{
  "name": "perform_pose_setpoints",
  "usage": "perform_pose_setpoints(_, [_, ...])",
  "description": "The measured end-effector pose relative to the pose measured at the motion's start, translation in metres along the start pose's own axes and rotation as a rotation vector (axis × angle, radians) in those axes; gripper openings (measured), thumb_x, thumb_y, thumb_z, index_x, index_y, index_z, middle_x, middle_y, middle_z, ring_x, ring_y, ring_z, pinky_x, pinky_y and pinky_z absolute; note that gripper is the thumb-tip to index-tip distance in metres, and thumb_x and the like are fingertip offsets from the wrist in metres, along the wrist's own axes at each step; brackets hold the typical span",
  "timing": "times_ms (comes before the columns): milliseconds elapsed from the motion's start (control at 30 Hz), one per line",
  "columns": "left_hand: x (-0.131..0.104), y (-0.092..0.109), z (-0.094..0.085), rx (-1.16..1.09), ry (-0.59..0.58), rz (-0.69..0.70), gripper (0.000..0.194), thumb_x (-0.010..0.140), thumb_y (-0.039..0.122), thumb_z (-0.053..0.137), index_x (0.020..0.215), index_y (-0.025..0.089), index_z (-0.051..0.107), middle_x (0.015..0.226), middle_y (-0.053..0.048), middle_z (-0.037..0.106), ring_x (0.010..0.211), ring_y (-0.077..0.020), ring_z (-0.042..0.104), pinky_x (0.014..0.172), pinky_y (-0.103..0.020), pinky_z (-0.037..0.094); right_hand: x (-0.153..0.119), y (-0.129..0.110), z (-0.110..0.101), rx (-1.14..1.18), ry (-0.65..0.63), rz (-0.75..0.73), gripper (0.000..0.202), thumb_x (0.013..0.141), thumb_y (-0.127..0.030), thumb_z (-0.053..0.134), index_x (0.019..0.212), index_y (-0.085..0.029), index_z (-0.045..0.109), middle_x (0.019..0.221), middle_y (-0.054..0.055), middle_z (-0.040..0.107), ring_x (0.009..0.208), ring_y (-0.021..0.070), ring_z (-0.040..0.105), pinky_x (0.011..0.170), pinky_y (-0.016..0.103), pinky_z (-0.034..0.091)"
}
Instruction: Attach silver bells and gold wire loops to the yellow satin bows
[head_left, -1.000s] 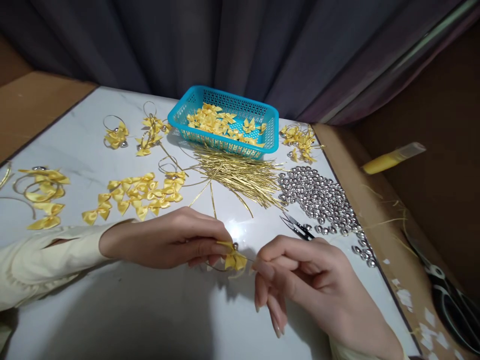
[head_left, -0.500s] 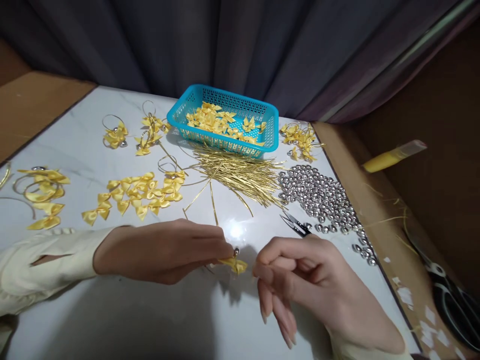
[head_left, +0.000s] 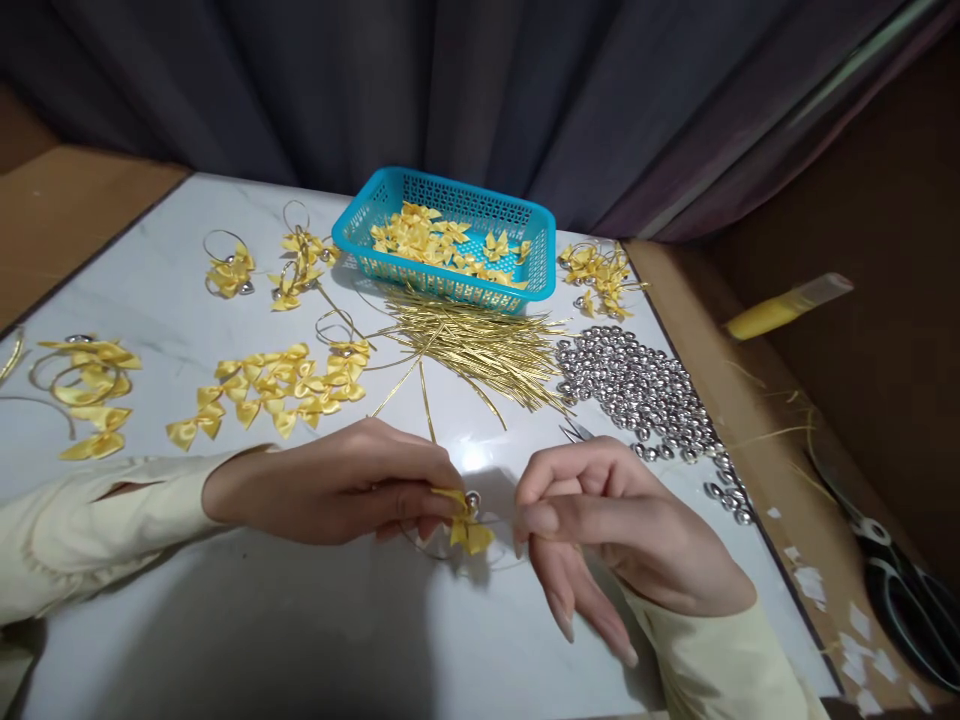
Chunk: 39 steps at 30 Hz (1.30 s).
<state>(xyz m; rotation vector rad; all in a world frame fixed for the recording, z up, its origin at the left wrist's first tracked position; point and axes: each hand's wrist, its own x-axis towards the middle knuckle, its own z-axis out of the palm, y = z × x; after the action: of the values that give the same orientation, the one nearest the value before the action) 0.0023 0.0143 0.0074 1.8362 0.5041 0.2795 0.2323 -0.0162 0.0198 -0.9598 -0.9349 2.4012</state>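
My left hand [head_left: 352,485] is closed, its thumb and fingers pinching a yellow ribbon bow [head_left: 471,535]. Against the bow's knot sits a small round silver bell [head_left: 472,501]. Thin wire loops faintly below the bow and runs toward my right hand [head_left: 600,520]. That hand has its thumb and forefinger pressed together on what looks like the wire's end, while its lower fingers hang loosely. Behind my right hand lie small thread snips [head_left: 576,431], mostly covered by it.
A blue basket [head_left: 551,262] of yellow bows stands at the back. Before it lies a bundle of gold wire ties [head_left: 480,345]. Silver bells [head_left: 637,385] are heaped at right, loose bows [head_left: 285,385] at left. Black-handled scissors [head_left: 900,600] rest at the right edge.
The bow has turned so its face and bell show more. My left hand's thumb has come into view, and my right hand has rotated slightly, covering more of the snips.
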Motion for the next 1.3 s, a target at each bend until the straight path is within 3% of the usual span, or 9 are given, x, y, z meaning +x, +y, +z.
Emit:
perform_pose_setpoints(133, [0.001,0.006,-0.003,-0.133,0.067,-0.089,0.024,0.094,0.025,0.043,0.077,0.015,0.056,0.063,0.002,0.052,0.048,-0.0056,0.042,0.049,-0.015,0.037,-0.005,-0.01,0.008,-0.163,0.08,-0.109,0.016,0.083,-0.022,0.058,0.072,-0.011,0.06,0.056,0.004,0.065,0.035,0.0068,0.054,0.035,0.014,0.041])
perform_pose_setpoints(267, [0.004,0.021,-0.009,-0.39,0.138,-0.16,0.027,0.093,0.034,0.046,0.075,0.014,0.052,0.062,0.003,0.051,0.045,-0.0051,0.04,0.043,-0.016,0.034,-0.016,-0.039,0.028,-0.452,0.182,-0.281,0.018,0.085,-0.025,0.055,0.072,-0.013,0.058,0.059,0.003,0.065,0.038,0.0073,0.056,0.038,0.016,0.043])
perform_pose_setpoints(400, [0.013,0.037,-0.018,-0.671,0.23,-0.079,0.023,0.089,0.032,0.051,0.074,0.014,0.05,0.058,0.003,0.051,0.037,-0.0033,0.034,0.035,-0.016,0.026,-0.037,-0.063,0.06,-0.865,0.351,-0.55,0.023,0.087,-0.025,0.052,0.067,-0.015,0.059,0.051,0.002,0.063,0.037,0.007,0.054,0.039,0.016,0.042])
perform_pose_setpoints(567, [0.016,0.051,-0.018,-0.832,0.337,0.022,0.024,0.087,0.028,0.055,0.07,0.013,0.05,0.051,0.006,0.045,0.035,-0.0017,0.023,0.033,-0.013,0.021,-0.047,-0.059,0.084,-1.132,0.605,-0.768,0.024,0.087,-0.02,0.051,0.065,-0.016,0.061,0.044,-0.002,0.058,0.04,0.0077,0.054,0.041,0.015,0.043])
perform_pose_setpoints(700, [0.009,0.054,-0.015,-0.868,0.338,0.004,0.024,0.087,0.027,0.055,0.069,0.012,0.051,0.052,0.005,0.046,0.035,-0.0012,0.025,0.034,-0.013,0.02,-0.039,-0.055,0.083,-1.122,0.559,-0.779,0.024,0.087,-0.02,0.05,0.066,-0.015,0.059,0.045,-0.001,0.057,0.04,0.0074,0.053,0.038,0.014,0.04])
perform_pose_setpoints(900, [0.005,0.046,-0.016,-0.896,0.297,-0.011,0.022,0.087,0.028,0.055,0.072,0.013,0.051,0.055,0.003,0.051,0.033,-0.0013,0.029,0.034,-0.015,0.022,-0.038,-0.059,0.08,-1.117,0.566,-0.661,0.021,0.085,-0.019,0.051,0.066,-0.016,0.058,0.045,-0.002,0.057,0.04,0.0079,0.053,0.039,0.015,0.04])
perform_pose_setpoints(1300, [0.005,0.049,-0.016,-0.865,0.327,-0.045,0.024,0.083,0.032,0.063,0.075,0.012,0.054,0.053,0.004,0.052,0.035,-0.0001,0.033,0.037,-0.012,0.025,-0.03,-0.057,0.078,-1.143,0.567,-0.746,0.025,0.086,-0.02,0.05,0.063,-0.016,0.059,0.043,-0.003,0.055,0.038,0.0065,0.048,0.037,0.014,0.037])
